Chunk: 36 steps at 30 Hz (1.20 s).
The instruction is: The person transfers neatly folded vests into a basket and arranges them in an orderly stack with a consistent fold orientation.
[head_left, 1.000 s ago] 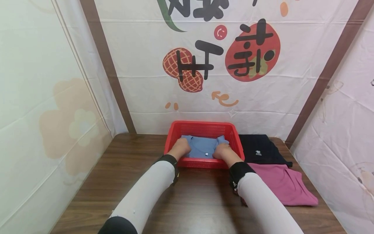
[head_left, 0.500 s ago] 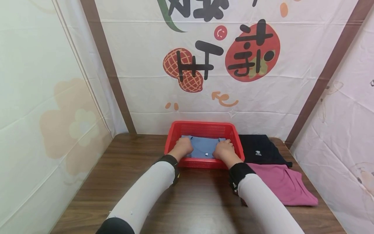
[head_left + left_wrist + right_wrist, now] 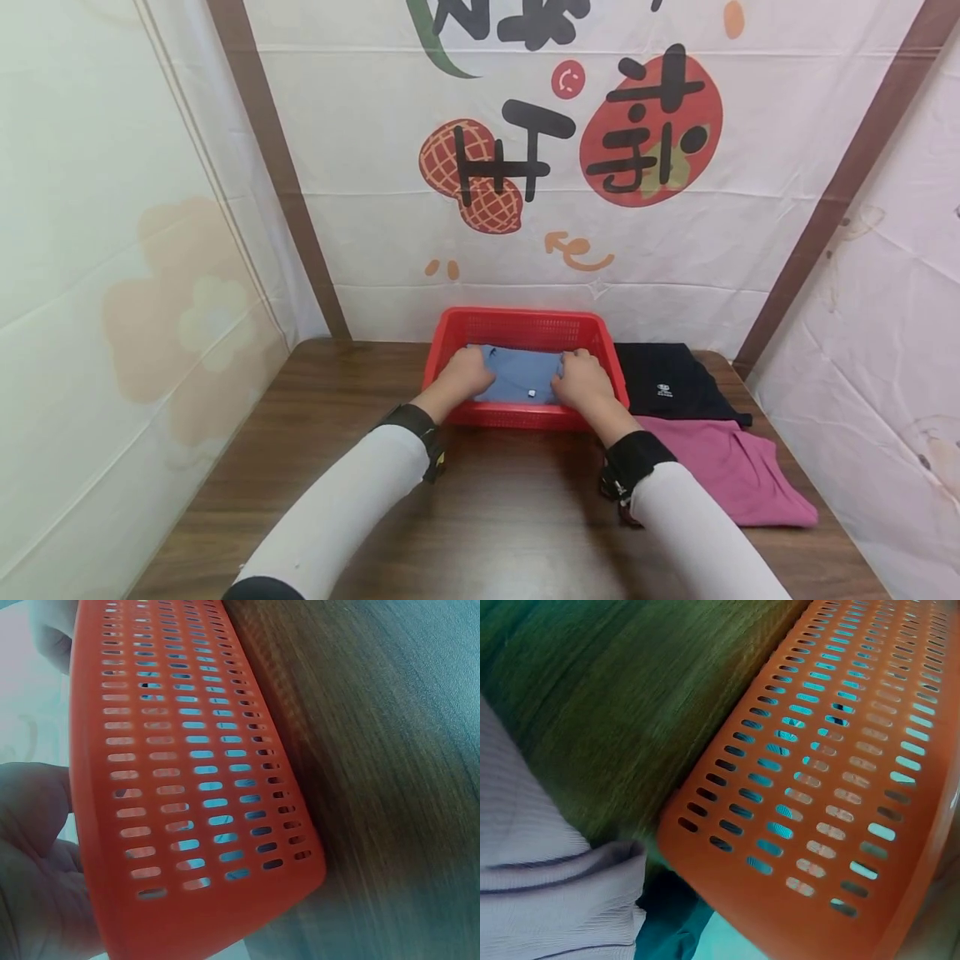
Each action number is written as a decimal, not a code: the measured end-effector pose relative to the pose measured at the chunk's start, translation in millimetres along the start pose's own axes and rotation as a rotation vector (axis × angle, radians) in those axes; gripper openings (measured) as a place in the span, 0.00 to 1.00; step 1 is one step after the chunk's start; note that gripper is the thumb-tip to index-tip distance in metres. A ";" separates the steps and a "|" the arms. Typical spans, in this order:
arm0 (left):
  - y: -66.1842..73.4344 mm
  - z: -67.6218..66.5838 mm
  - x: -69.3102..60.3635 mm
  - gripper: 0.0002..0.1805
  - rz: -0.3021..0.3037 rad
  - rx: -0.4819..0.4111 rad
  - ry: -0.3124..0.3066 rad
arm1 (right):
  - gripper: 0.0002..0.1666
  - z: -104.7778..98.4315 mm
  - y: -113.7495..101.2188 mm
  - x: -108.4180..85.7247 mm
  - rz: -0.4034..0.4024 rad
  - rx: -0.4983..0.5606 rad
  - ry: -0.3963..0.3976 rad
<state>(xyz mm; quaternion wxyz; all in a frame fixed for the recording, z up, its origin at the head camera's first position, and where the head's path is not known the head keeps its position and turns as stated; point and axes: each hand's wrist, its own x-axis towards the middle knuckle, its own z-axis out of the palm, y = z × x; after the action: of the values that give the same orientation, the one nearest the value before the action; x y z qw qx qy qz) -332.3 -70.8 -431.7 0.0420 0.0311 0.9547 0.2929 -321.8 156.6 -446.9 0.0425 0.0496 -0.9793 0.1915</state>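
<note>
A folded blue shirt (image 3: pixel 523 372) lies in the red plastic basket (image 3: pixel 525 417), a small white tag on its near part. My left hand (image 3: pixel 471 371) reaches over the near rim and touches the shirt's left side; its fingertips are hidden in the head view. On the shirt's right side rests my right hand (image 3: pixel 583 382), knuckles up, fingertips also out of sight. In the left wrist view, the basket's slotted wall (image 3: pixel 172 765) covers part of my left hand (image 3: pixel 37 862). The right wrist view shows mostly the basket wall (image 3: pixel 810 787).
Right of the basket lie a folded black shirt (image 3: pixel 667 383) and a folded pink shirt (image 3: pixel 727 471), near my right forearm. The wooden table (image 3: pixel 337 392) reaches back to a white printed curtain (image 3: pixel 375 208), with more curtain at both sides.
The shirt's raised right fold has gone down flat. Both hands have shifted slightly, and the forearms have spread outward. The basket stays in place.
</note>
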 end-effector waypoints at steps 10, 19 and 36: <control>-2.6 -4.8 -6.3 0.32 0.078 0.028 0.044 | 0.27 -10.5 5.5 -8.1 -0.053 0.094 0.058; -4.0 -5.3 -23.1 0.31 0.142 -0.033 0.100 | 0.23 -15.1 12.4 -22.6 -0.073 0.115 0.104; -3.7 -11.6 -73.5 0.29 0.205 -0.156 0.126 | 0.21 -19.7 15.2 -53.2 -0.171 0.085 0.157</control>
<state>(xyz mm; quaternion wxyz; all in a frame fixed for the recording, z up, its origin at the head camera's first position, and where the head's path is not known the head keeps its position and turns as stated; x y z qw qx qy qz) -260.5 -86.5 -419.7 -0.0457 0.1066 0.9215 0.3706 -269.5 182.4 -439.8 0.1329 0.1193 -0.9562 0.2319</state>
